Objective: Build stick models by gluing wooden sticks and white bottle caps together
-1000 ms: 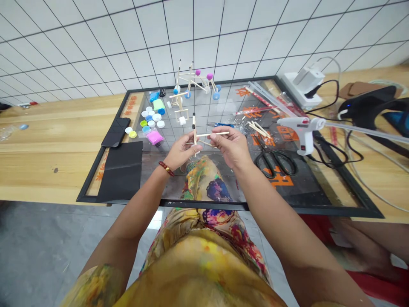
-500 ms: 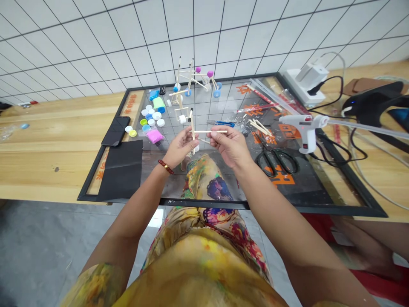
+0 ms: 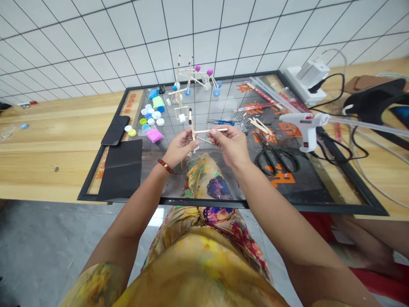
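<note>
My left hand (image 3: 180, 147) pinches an upright wooden stick (image 3: 191, 128) with a black tip. My right hand (image 3: 230, 145) pinches a thin horizontal stick (image 3: 214, 130) whose left end meets the upright one, so the two form one small stick assembly held above the glass board (image 3: 223, 179). A white cap hangs at the bottom of the assembly, partly hidden by my left fingers. Both hands are closed.
Finished stick models (image 3: 194, 79) with coloured caps stand at the back. Loose bottle caps (image 3: 150, 119), a pink block (image 3: 154, 135), a phone (image 3: 115, 131), black sheet (image 3: 123, 168), loose sticks (image 3: 260, 125), scissors (image 3: 277, 162), glue gun (image 3: 303, 123) and power strip (image 3: 308, 76) lie around.
Both hands with the stick assembly have risen slightly and shifted a little toward the back. Nothing was let go.
</note>
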Tool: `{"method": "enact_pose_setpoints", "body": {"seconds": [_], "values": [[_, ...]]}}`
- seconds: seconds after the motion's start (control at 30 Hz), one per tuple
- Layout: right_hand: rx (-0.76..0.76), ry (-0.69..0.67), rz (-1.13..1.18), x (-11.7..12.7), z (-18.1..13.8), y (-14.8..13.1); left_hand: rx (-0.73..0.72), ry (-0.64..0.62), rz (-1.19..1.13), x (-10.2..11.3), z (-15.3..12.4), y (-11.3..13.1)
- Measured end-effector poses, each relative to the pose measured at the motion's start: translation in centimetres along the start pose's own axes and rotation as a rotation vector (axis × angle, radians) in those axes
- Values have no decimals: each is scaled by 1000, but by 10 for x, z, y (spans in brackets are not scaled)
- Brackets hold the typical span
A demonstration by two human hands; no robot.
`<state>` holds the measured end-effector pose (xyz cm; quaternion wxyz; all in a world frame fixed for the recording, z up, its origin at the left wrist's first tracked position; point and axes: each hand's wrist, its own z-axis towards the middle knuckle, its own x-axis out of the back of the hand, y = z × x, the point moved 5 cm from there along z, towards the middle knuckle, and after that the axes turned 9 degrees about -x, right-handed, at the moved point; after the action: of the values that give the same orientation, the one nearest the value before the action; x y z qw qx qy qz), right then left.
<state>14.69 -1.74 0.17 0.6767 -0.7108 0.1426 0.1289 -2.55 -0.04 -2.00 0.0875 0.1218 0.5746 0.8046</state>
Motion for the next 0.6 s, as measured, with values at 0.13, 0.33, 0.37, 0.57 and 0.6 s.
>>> {"method": "enact_pose_setpoints", "body": {"seconds": [0.13, 0.33, 0.37, 0.57, 0.6], "values": [[-109, -7, 76, 5, 6, 8, -64, 14, 51, 1, 2, 4], [-114, -38, 131, 6, 8, 8, -28, 76, -40, 4, 1, 2], [-110, -47, 138, 5, 7, 6, -7, 82, -69, 4, 1, 2], [-33, -110, 79, -1, 1, -3, 90, 61, -193, 1, -2, 3], [-20, -114, 64, 0, 0, -4, 84, 60, -187, 1, -2, 3]]}}
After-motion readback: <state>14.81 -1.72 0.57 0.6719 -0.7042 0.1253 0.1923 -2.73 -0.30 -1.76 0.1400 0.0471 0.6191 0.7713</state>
